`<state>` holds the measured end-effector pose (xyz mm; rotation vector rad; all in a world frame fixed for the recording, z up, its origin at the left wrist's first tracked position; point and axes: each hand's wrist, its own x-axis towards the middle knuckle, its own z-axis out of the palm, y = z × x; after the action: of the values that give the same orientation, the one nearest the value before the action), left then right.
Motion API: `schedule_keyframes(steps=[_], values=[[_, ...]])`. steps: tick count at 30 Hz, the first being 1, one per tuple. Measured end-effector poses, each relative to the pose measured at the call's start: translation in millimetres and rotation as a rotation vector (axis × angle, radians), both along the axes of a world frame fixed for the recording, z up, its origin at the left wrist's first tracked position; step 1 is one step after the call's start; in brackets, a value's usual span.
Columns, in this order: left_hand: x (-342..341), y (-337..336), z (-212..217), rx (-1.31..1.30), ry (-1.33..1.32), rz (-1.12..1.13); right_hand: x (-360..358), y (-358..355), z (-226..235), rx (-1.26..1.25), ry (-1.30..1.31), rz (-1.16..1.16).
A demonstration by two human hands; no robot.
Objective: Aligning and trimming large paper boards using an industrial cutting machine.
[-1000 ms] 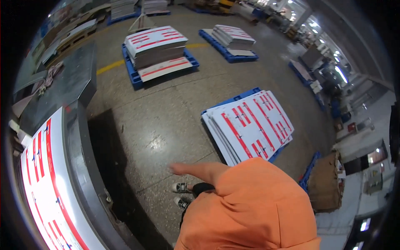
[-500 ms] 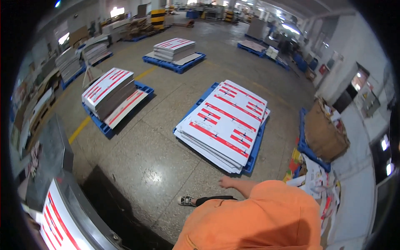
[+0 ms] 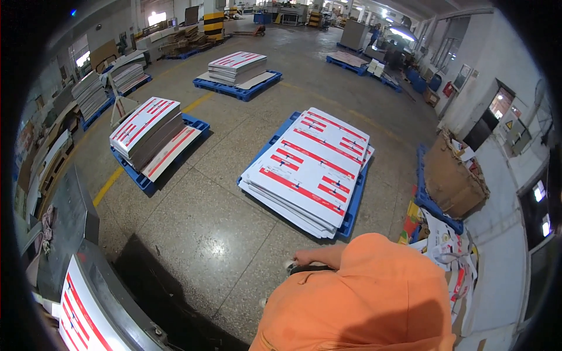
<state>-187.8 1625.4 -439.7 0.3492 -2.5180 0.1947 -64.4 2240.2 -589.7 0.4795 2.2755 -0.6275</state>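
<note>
One of the person's hands [image 3: 302, 257] shows beside an orange shirt [image 3: 357, 298], above a shoe [image 3: 290, 265]. Beyond it, a stack of white sheets [image 3: 307, 167] with red bands sits on a blue pallet [image 3: 350, 221] (its near edges lie unevenly). Two more red-and-white stacks [image 3: 146, 126] stand farther off, a torn brown box [image 3: 453, 175] slumps at right, and a red-striped sheet [image 3: 73, 313] lies on the metal surface [image 3: 114, 295] at lower left
</note>
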Motion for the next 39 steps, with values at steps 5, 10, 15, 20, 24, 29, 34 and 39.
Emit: schedule_keyframes(steps=[5,10,15,20,24,29,34,39], values=[[1.2,-5.2,2.5,0.036,-0.065,0.028,12.6,19.3,-3.8,-0.026,0.008,0.046],[-7.2,25.6,11.6,0.254,-0.042,-0.217,45.1,49.9,-29.1,-0.147,0.156,-0.041],[6.2,185.6,-16.9,0.348,0.068,-0.607,112.1,117.5,-43.6,-0.167,0.297,-0.226],[44.0,349.6,-46.2,0.594,-0.608,-0.881,182.7,197.8,-32.0,-0.181,0.063,-0.703],[85.2,411.3,-79.5,0.762,-1.163,-0.825,219.3,251.7,-65.4,-0.097,-0.014,-0.762],[123.9,439.6,-110.9,0.942,-1.541,-0.424,236.8,306.2,-175.3,-0.178,0.124,-1.184],[120.8,469.1,-116.6,0.897,-1.669,-0.135,226.1,346.7,-282.6,-0.271,0.128,-1.635],[101.8,511.2,-132.3,0.955,-1.694,0.057,203.6,367.8,-338.9,0.035,0.192,-1.669]])
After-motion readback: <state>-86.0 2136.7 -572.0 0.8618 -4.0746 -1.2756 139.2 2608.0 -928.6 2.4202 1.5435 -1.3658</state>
